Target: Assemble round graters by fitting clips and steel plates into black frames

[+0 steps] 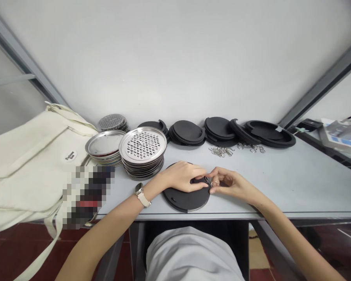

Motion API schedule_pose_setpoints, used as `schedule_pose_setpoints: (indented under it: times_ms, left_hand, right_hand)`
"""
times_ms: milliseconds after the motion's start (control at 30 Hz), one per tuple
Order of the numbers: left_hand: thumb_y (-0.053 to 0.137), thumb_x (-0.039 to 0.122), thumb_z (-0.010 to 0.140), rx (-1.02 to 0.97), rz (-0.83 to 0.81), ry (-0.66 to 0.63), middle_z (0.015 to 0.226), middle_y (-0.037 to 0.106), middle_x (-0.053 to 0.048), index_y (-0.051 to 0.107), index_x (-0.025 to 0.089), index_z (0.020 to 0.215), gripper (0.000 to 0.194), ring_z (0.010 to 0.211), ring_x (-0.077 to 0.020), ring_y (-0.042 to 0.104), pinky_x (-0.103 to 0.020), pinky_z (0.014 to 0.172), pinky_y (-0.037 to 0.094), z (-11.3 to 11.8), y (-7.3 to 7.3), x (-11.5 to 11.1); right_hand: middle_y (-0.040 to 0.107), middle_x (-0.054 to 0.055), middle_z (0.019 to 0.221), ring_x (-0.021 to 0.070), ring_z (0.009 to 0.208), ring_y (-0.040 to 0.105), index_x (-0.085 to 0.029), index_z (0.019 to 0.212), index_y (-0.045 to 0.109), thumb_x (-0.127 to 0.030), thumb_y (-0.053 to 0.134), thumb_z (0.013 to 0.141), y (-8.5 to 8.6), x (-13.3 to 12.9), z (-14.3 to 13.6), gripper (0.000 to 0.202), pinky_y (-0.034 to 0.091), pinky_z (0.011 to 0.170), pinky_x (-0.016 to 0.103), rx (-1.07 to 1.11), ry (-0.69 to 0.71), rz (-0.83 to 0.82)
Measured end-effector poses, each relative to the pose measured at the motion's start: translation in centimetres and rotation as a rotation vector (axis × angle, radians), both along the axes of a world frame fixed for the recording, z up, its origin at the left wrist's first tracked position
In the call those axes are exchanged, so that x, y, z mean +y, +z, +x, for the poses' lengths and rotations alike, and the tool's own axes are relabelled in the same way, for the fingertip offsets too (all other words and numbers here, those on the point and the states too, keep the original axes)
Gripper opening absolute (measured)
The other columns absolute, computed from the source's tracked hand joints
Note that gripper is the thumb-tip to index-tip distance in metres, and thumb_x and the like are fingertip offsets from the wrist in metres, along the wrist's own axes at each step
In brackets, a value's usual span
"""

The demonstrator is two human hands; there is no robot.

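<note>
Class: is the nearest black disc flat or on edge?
Flat: the black disc shows its broad face upward beneath the left hand.

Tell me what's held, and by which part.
Right hand: apparently a small metal clip, exact part unclear. Left hand: over the black disc; whether it holds anything is unclear.
</note>
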State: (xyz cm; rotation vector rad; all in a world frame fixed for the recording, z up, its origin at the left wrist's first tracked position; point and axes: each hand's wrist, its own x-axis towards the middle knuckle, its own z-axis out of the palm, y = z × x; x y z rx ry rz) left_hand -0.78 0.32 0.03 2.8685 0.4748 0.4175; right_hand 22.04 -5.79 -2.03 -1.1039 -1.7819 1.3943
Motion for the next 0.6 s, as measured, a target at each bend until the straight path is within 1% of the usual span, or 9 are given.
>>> schedule_pose_setpoints:
  times_ms: [333, 600]
  left_hand:
    - [0.053, 0.041, 0.092, -0.002, 0.021, 0.002, 0.076, 0.060, 0.001, 0.051, 0.019, 0.080, 0.025, 0.063, -0.0130, 0.053, -0.029, 0.055, 0.028, 0.01, -0.09, 0.04]
    - [0.052, 0.041, 0.093, -0.001, 0.038, 0.003, 0.076, 0.060, 0.000, 0.051, 0.019, 0.082, 0.024, 0.063, -0.0136, 0.053, -0.029, 0.055, 0.027, 0.00, 0.12, -0.10]
  right_hand:
    - [0.054, -0.003, 0.075, 0.0139, 0.072, 0.051, -0.021, 0.092, 0.056, -0.035, 0.079, 0.076, -0.05, -0.10, 0.04, 0.031, 0.044, 0.071, 0.027, 0.001, -0.006, 0.007]
    - [0.058, -0.001, 0.079, 0.0170, 0.078, 0.054, -0.022, 0.105, 0.062, -0.041, 0.074, 0.080, 0.46, -0.23, -0.02, 0.034, 0.044, 0.076, 0.030, -0.061, -0.031, 0.035]
